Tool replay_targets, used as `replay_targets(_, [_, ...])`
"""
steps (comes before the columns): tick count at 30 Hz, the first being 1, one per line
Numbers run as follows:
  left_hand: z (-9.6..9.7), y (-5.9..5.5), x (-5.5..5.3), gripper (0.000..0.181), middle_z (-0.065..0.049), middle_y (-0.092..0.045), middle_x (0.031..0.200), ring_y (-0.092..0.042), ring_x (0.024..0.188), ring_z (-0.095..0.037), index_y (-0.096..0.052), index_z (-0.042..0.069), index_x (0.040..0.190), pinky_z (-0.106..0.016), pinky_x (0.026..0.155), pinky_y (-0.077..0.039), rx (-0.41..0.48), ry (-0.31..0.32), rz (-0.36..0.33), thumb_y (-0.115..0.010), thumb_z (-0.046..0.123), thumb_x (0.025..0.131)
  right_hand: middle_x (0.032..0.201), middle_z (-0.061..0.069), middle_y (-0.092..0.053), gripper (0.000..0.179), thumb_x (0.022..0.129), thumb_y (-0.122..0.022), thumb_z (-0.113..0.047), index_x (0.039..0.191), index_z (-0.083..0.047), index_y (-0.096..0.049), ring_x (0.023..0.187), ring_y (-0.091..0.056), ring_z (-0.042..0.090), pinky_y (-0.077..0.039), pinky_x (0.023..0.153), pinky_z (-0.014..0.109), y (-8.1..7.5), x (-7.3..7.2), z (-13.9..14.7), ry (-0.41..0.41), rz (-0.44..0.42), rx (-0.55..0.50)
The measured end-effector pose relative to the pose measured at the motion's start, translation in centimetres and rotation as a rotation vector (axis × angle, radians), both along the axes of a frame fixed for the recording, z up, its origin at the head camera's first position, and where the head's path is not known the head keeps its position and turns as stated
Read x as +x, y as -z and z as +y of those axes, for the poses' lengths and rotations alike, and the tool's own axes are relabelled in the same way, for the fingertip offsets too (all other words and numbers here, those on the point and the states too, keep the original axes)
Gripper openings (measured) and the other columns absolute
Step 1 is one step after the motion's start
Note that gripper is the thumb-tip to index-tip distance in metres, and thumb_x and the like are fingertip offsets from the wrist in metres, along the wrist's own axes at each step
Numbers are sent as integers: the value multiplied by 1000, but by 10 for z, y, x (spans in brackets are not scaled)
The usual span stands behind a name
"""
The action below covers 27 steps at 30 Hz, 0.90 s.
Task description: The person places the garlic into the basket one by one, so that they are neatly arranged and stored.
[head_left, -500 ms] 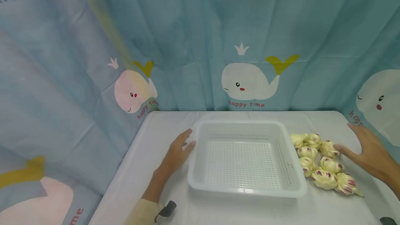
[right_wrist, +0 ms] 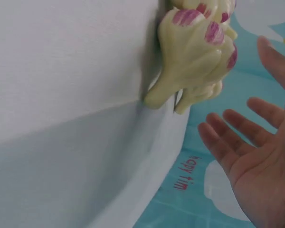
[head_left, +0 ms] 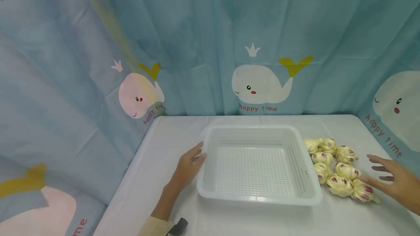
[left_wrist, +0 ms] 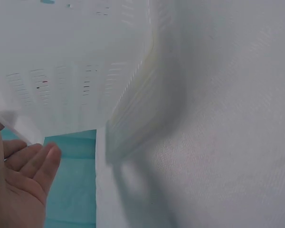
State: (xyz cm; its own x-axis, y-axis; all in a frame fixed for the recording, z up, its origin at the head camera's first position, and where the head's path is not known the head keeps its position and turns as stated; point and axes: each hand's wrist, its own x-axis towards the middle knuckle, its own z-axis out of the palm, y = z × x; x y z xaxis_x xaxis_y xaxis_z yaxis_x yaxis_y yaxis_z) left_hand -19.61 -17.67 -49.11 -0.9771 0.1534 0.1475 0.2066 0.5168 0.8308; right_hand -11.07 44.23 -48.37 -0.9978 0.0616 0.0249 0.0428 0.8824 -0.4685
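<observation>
Before a creased blue whale-print curtain, a finely grained white tabletop bears a pierced, rectangular plastic basket, its long axis running left to right, with glossy, ribbed, purple-patched cream garlic bulbs clustered along its right side. The left hand, fingers straight, lies at the basket's left rim, contact unclear; the right hand, fingers spread, has moved nearer the person since the earlier frame, to beside the nearest bulb, whose slanting long axis points its stem rightward and towards the person.
</observation>
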Motion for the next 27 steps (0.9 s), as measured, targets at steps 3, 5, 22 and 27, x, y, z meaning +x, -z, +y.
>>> replay_targets(3, [0,2,1,66,-3,-47,165,-56,144,-28,-47,19,161,-47,112,-55,5,-13,-6,-59,53,107,142,52,-33,97,99,-75,-46,152,21,-27,115,-46,68,-53,86,77,2,6,-1,0,-72,-26])
replay_targets(5, [0,4,1,65,-3,-47,165,-57,143,-28,-47,17,160,-45,111,-55,14,-19,0,-59,52,107,141,52,-36,95,99,-76,-44,151,21,-29,116,-48,69,-55,85,73,3,9,-2,-17,-93,-53])
replay_targets(22, [6,12,1,61,-7,-49,162,-45,152,-21,-52,14,156,-42,122,-42,75,-60,19,-60,49,107,134,50,-50,86,91,-85,-39,142,17,-44,106,-67,57,-67,70,46,24,22,-2,8,-201,-146])
replay_targets(27, [6,13,0,60,-5,-50,161,-47,150,-21,-52,18,156,-41,120,-45,89,-72,20,-60,51,106,129,48,-55,79,90,-87,-32,136,15,-45,96,-73,41,-67,68,40,26,23,0,-2,-176,-175])
